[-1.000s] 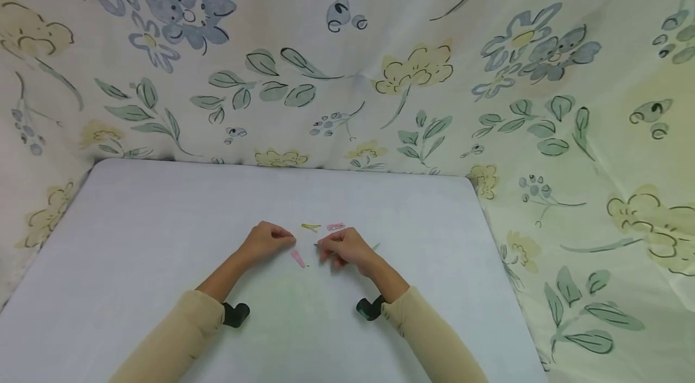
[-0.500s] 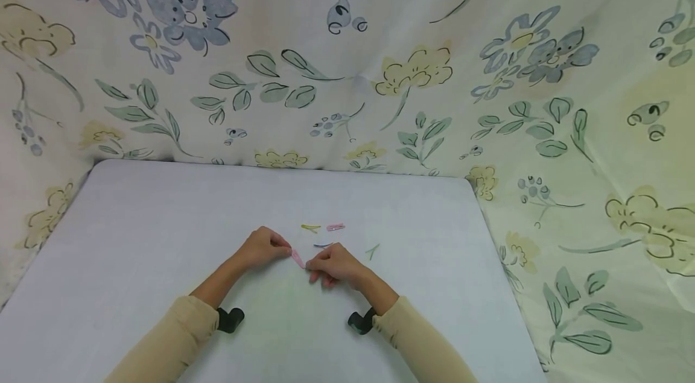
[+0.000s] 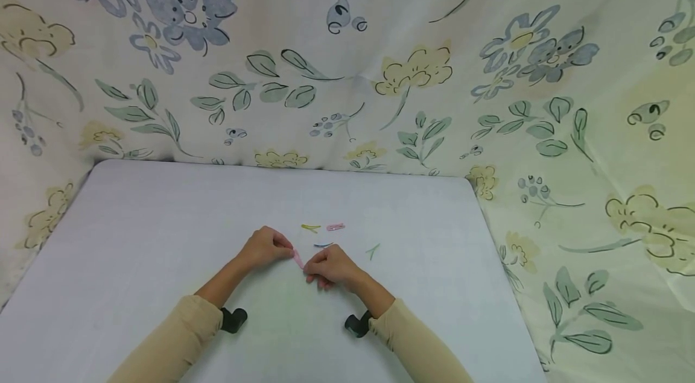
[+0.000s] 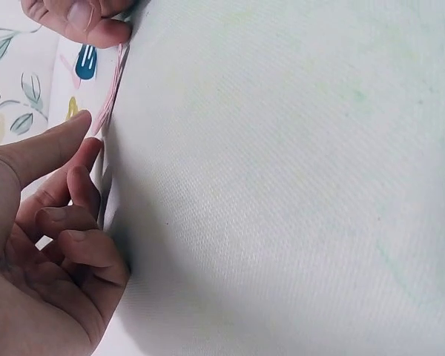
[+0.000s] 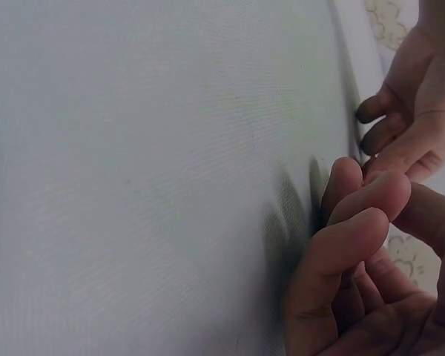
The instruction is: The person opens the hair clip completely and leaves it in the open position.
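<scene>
A pink snap hair clip [image 3: 298, 259] lies slantwise between the two hands in the head view. My left hand [image 3: 266, 246] pinches its far end with thumb and forefinger. At the near end, my right hand [image 3: 332, 265] has its thumb and forefinger on the clip's tip, the other fingers curled under. The left wrist view shows the pink clip edge-on as a thin strip, low over the tabletop. Just beyond the right hand lies a blue hair clip [image 3: 323, 245]. In the right wrist view the right fingers [image 5: 356, 237] hide the clip.
Farther back on the white table [image 3: 163, 208] lie a yellow hair clip [image 3: 311, 227], sprung apart, and another pink hair clip [image 3: 335, 227]. A green hair clip [image 3: 372, 251], also sprung apart, is to the right. Floral cloth [image 3: 347, 87] hangs behind the table.
My right hand has come away from the blue clip, moving left and nearer, onto the pink clip's near end. The left hand has shifted slightly nearer and taken the far end.
</scene>
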The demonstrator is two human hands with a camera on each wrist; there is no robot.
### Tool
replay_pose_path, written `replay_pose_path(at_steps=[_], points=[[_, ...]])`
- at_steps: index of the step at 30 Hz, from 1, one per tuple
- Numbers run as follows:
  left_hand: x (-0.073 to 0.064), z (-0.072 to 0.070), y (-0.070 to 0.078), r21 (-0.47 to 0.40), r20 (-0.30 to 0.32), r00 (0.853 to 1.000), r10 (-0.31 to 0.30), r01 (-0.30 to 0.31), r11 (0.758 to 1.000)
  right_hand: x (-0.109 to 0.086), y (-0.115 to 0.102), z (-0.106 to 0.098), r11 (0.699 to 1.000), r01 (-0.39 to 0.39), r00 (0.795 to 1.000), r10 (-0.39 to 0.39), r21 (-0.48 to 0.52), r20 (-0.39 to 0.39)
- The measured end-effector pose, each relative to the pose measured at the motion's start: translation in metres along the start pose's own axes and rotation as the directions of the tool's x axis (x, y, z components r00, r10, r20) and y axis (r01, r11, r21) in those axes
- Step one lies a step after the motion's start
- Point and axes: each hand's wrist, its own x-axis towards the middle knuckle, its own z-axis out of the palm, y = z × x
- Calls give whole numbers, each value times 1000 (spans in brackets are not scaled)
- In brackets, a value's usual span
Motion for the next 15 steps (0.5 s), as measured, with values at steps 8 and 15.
replay_pose_path(at_steps=[8,15], points=[[0,2,2,21,-2,1000,2,-2,1000,-1,-1,0,1000,1,1000,-1,-9,-5],[-1,2,2,38,26,1000,-8,7,999,-1,-1,-1,1000,4,1000,-5,-23,-23]])
